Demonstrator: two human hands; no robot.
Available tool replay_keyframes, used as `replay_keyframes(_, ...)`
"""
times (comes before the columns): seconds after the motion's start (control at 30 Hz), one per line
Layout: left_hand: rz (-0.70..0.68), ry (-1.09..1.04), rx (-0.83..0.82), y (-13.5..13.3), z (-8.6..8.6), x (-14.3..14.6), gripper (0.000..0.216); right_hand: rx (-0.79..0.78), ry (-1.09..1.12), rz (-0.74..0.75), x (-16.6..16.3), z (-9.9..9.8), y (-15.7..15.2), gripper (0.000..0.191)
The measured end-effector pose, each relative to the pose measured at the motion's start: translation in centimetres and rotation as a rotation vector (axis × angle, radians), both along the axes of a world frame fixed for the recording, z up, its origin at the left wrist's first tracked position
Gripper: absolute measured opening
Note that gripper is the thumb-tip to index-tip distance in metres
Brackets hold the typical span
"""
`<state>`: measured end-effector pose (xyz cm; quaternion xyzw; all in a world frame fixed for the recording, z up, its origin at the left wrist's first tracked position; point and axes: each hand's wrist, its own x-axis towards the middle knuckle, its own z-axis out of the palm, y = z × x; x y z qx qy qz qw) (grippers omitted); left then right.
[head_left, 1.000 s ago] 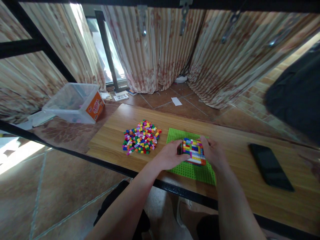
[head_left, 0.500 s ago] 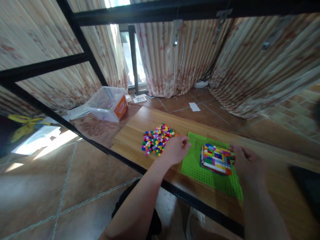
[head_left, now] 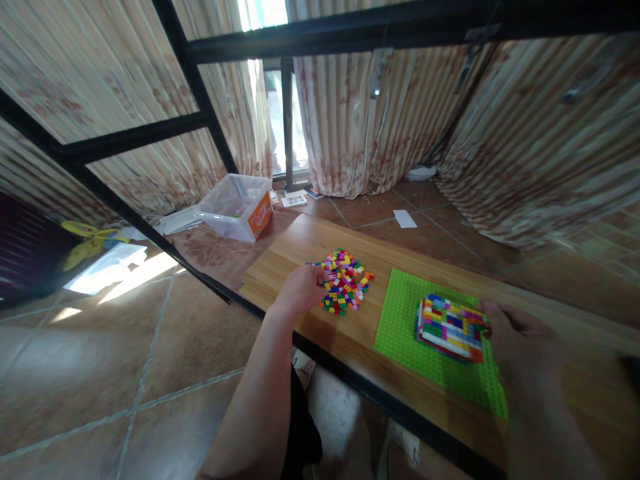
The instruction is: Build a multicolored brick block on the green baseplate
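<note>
Green studded plastic baseplate (head_left: 398,320) at right likely steadies your multicoloured rectangular brick block (head_left: 450,325) beside your right hand (head_left: 523,337), while your left hand (head_left: 301,291) curls at the multicoloured plastic brick pile (head_left: 346,283), left; neither grip is discernible.

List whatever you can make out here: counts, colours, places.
Wooden table: one, brown, centre.
Studded baseplate: one, green, on table.
Brick block: one, multicoloured, over baseplate.
Toy brick pile: one, multicoloured, on table.
Plastic bin: one, clear, beyond table's left end.
Curtains: several, beige striped, background.
Frame bars: several, black, top and left.
Paper sheet: one, white, beyond table.
Unclear object: one, yellow, left side.
Cut-off object: one, black, right edge.
Floor tiles: many, brown, around table.
Left hand: one, at brick pile.
Right hand: one, beside block.
</note>
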<state>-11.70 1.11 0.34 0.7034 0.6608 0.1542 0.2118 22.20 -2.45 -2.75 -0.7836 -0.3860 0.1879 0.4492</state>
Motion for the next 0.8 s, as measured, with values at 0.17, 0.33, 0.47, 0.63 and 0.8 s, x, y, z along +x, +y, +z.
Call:
replay_keyframes(0.17, 0.036, 0.114, -0.008, 0.2, -0.3, 1.3, 0.019, -0.021, -0.025, -0.003, -0.1, 0.1, 0.0, 0.029)
replay_keyframes(0.33, 0.002, 0.069, 0.051, 0.4, -0.1, 1.2, 0.01, -0.003, -0.064, 0.026, 0.4, -0.5, 0.2, 0.035)
replay_keyframes(0.47, 0.034, -0.168, 0.112, 0.5, 0.1, 1.6, 0.005, 0.072, -0.043, 0.043, 0.3, -0.8, 0.3, 0.035)
replay_keyframes(0.63, -0.084, -0.529, 0.138, 0.4, -1.1, 6.1, 0.012, 0.094, -0.075, 0.064, 0.1, -0.7, 0.5, 0.031)
replay_keyframes(0.8, -0.25, -0.652, 0.138, -0.6, -2.5, 12.3, 0.02, 0.111, -0.087, 0.099, 0.0, -0.6, 0.6, 0.03)
